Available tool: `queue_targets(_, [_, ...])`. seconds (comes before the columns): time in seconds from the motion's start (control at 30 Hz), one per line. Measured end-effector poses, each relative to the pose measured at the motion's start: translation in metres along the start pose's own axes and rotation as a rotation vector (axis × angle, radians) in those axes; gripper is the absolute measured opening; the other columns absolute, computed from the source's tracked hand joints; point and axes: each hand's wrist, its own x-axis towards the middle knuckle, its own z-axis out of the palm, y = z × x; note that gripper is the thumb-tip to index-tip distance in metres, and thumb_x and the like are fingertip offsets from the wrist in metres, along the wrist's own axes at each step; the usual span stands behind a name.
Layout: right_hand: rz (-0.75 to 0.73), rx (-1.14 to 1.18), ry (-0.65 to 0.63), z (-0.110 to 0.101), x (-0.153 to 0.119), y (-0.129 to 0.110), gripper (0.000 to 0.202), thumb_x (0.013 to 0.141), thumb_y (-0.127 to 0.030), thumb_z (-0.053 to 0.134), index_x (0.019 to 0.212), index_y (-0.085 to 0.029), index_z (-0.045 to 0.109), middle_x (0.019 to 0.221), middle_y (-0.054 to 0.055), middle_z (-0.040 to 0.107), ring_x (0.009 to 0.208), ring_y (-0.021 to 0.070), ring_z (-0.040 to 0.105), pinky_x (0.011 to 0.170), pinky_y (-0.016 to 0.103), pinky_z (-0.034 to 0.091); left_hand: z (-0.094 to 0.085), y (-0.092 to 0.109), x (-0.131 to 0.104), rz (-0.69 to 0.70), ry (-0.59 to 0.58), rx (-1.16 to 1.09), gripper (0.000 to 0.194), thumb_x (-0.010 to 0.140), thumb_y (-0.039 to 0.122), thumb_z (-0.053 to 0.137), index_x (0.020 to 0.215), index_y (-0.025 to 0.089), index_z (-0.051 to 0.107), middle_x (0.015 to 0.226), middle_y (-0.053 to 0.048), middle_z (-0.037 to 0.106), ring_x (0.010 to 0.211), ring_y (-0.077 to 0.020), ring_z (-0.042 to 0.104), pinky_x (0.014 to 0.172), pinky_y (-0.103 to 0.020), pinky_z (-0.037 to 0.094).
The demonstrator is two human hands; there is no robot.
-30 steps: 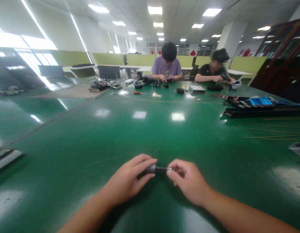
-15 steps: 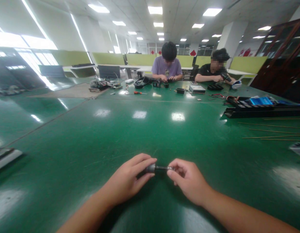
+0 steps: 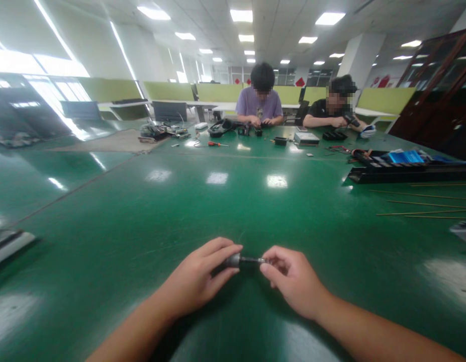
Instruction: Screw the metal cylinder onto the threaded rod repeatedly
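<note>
Low in the middle of the head view, my left hand [image 3: 208, 274] is closed around a dark grey cylinder with a thin rod [image 3: 234, 260]. The rod sticks out to the right, lying level just above the green tabletop or touching it; I cannot tell which. My right hand [image 3: 289, 279] pinches the rod's far end between thumb and fingers. A small shiny bit shows at those fingertips. The cylinder's left part is hidden inside my left hand, and its exact kind is not clear.
Across the green table [image 3: 202, 206] sit two people, one in a purple shirt [image 3: 258, 104], one holding a black power tool [image 3: 351, 119]. An orange screwdriver [image 3: 216, 144] lies before them. At right are a long black tray [image 3: 406, 175] and several thin rods [image 3: 425, 203].
My left hand and the cylinder have shifted very slightly left. The right hand keeps its pinch in nearly the same place.
</note>
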Motion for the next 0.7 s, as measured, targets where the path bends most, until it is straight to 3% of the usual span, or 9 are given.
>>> queue_targets(0.37, [0.001,0.045,-0.004,0.0,0.0,0.002,0.014,0.086,-0.029,0.062,0.084,-0.016,0.066,0.065,-0.002,0.059,0.057,0.0137,0.057,0.055,0.024,0.041,-0.003,-0.008,-0.001,-0.059,-0.017,0.02,0.03,0.098,0.028,0.055,0.127,0.026,0.059,0.119,-0.005,0.064,0.107,-0.0166,0.063,0.095,-0.027,0.052])
queue_targets(0.47, [-0.021,0.065,-0.026,0.002,-0.002,0.003,0.014,0.085,-0.03,0.063,0.082,-0.016,0.065,0.066,-0.001,0.058,0.059,0.014,0.056,0.057,0.025,0.042,-0.01,-0.023,-0.001,-0.21,0.054,0.062,0.029,0.095,0.037,0.057,0.121,0.025,0.063,0.116,-0.006,0.065,0.108,-0.0212,0.061,0.098,-0.034,0.05])
queue_targets(0.6, [-0.052,0.066,-0.045,0.004,-0.002,0.002,0.016,0.086,-0.03,0.061,0.081,-0.016,0.065,0.064,-0.002,0.056,0.059,0.014,0.055,0.058,0.026,0.042,-0.017,-0.043,0.002,-0.545,0.26,-0.041,0.041,0.086,0.049,0.061,0.114,0.02,0.065,0.107,-0.008,0.067,0.098,-0.0264,0.063,0.096,-0.042,0.05])
queue_targets(0.7, [-0.063,0.066,-0.056,0.004,-0.002,0.001,0.016,0.086,-0.03,0.061,0.08,-0.016,0.063,0.062,-0.002,0.055,0.058,0.0135,0.054,0.057,0.025,0.041,-0.022,-0.047,0.005,-0.663,0.364,-0.13,0.053,0.088,0.054,0.051,0.123,0.015,0.057,0.102,-0.01,0.069,0.09,-0.0253,0.067,0.088,-0.041,0.056])
